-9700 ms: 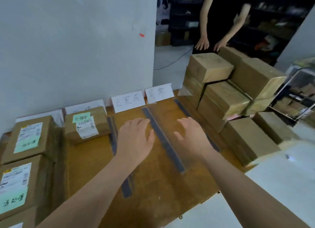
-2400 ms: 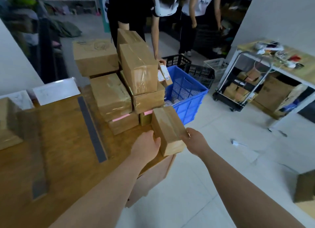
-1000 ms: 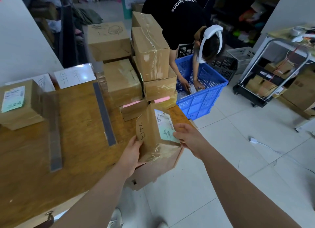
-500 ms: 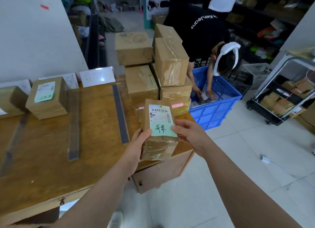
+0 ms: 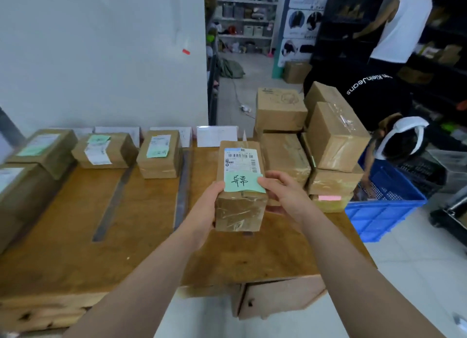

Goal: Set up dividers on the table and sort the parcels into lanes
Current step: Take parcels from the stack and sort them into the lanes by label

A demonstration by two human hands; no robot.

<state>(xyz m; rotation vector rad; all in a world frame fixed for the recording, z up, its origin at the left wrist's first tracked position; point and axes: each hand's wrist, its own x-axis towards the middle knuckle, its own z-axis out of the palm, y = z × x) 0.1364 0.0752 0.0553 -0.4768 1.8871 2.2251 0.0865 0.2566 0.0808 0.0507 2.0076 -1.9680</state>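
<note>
Both hands grip one labelled parcel (image 5: 240,188): left hand (image 5: 207,208), right hand (image 5: 283,196). Dividers (image 5: 182,186) down, sorted parcels (image 5: 159,153) beyond left hand; unsorted stack (image 5: 326,140) beyond right.

A parcel stockroom: stacked cartons (image 5: 280,110), storage shelves (image 5: 246,16), blue crate (image 5: 379,219).

Both hands hold a taped parcel (image 5: 240,188) above the tabletop (image 5: 141,249): left hand (image 5: 206,211) grips its left side, right hand (image 5: 285,196) pinches the green note (image 5: 242,182), stacked boxes (image 5: 316,145) just beyond
</note>
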